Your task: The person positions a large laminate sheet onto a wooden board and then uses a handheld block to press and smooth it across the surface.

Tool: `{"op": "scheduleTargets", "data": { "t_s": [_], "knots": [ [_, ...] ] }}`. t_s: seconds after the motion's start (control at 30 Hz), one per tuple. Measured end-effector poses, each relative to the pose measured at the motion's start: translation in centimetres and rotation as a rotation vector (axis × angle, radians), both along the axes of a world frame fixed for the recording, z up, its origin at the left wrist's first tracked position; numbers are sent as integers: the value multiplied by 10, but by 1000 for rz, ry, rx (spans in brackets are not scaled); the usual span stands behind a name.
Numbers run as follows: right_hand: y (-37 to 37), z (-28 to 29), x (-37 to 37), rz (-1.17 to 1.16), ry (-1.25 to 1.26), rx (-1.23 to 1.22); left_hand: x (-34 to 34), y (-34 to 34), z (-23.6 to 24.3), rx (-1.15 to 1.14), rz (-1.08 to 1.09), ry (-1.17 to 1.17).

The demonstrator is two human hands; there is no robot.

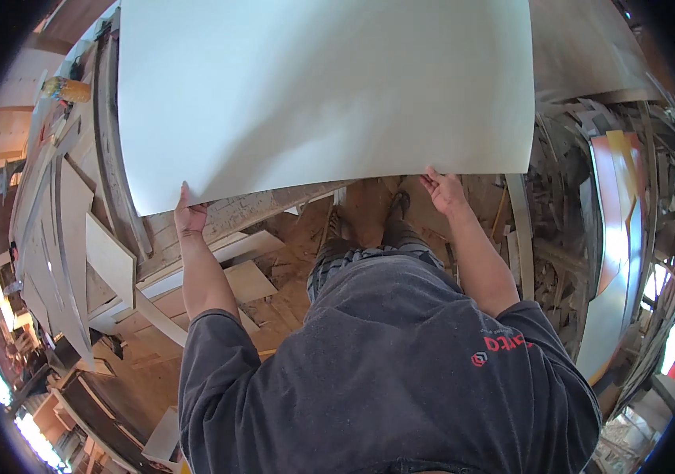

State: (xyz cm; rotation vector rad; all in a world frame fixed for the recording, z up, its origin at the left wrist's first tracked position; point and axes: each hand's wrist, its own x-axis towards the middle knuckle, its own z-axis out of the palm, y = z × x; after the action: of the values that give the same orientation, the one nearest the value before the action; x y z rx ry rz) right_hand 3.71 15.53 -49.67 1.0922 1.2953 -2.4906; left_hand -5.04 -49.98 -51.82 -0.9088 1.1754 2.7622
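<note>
A large white sheet (329, 95), flat like a thin board, fills the upper middle of the view and runs past its top edge. My left hand (190, 213) grips the near edge close to the left corner, its thumb on top and the fingers underneath. Farther right, my right hand (443, 190) holds the same edge, also with the thumb above. That near edge bows slightly between my hands, and a soft shadow crosses the surface. The fingers below the sheet are mostly hidden.
A worn wooden bench (266, 207) lies under the sheet. Board offcuts (112, 253) lean and lie at the left, near a bottle of yellowish stuff (67, 89). Long strips and scrap wood (559, 276) crowd the right, beside a glossy panel (614, 245). Brown floor (282, 316) shows around my legs.
</note>
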Motion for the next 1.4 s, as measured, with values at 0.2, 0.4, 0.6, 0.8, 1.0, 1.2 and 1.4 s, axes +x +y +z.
{"op": "scheduleTargets", "data": {
  "t_s": [0.2,0.4,0.6,0.8,1.0,1.2,1.4],
  "knots": [
    [6,0,9,-46,-5,14,-12,30,3,12,6,-96],
    [-18,-2,4,-21,-36,33,4,-15,8,-33,-69,5],
    [5,-1,6,-51,-31,41,-7,24,27,38,-13,-89],
    [-1,0,5,-94,-24,47,-5,17,13,48,19,-30],
    [-19,5,3,-63,7,-9,4,-4,16,43,15,-31],
    [-20,8,4,-51,41,-26,-2,-7,15,33,19,10],
    [-7,6,1,-85,17,2,-11,17,18,25,35,7]
  ]
}}
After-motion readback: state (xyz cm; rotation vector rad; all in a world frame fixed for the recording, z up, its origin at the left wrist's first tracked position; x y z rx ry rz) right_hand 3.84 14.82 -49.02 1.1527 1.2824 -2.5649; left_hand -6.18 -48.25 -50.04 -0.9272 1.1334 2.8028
